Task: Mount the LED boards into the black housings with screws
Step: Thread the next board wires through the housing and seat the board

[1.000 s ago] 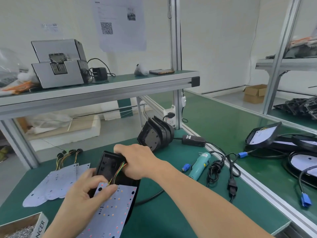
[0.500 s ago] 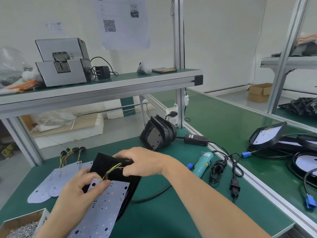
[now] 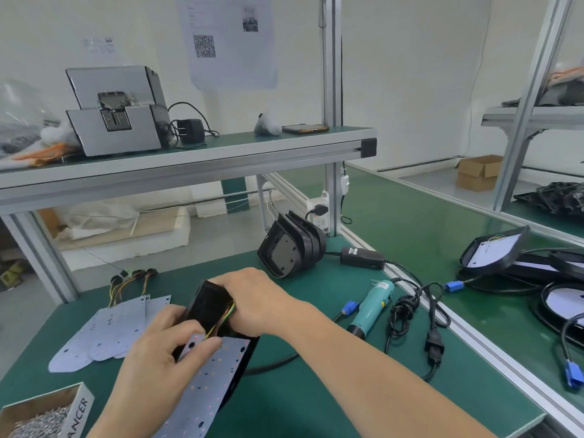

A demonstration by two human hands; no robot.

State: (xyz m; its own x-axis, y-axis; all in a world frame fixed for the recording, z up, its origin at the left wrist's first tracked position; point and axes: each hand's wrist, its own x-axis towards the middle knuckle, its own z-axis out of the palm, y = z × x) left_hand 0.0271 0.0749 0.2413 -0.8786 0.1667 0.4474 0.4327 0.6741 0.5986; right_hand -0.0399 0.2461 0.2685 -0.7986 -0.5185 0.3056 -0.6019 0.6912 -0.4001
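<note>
1. Green matting covers the workbench [image 3: 316, 390] in the head view. At lower centre of the frame, a person works one LED board [image 3: 215, 384] against one black housing [image 3: 210, 308].
2. Left hand [image 3: 164, 352]: the thumb and curled fingers pinch the board at its upper end, where yellow and green wires [image 3: 226, 317] leave it.
3. Right hand [image 3: 252, 301]: the fingers are curled over the housing's upper right edge and grip it. Whether they also trap the wires cannot be told.
4. The board's long axis runs from frame centre down toward the lower edge, leaning slightly left. The housing lies beneath it and reaches further up the frame, so the board overhangs the housing's near end rather than sitting inside it. Seating it looks to call for a slide up-frame along that axis. The left hand is the nearer one to guide it while the right steadies the shell.
5. No screw is in yet, by the look of it. The teal electric screwdriver [image 3: 373, 305] lies right of the hands, nearer the right one. A carton of screws [image 3: 38, 415] sits at lower left, nearer the left.
6. Spare boards [image 3: 104, 330] fan out at left. Stacked empty housings [image 3: 290, 248] stand above the hands.
</note>
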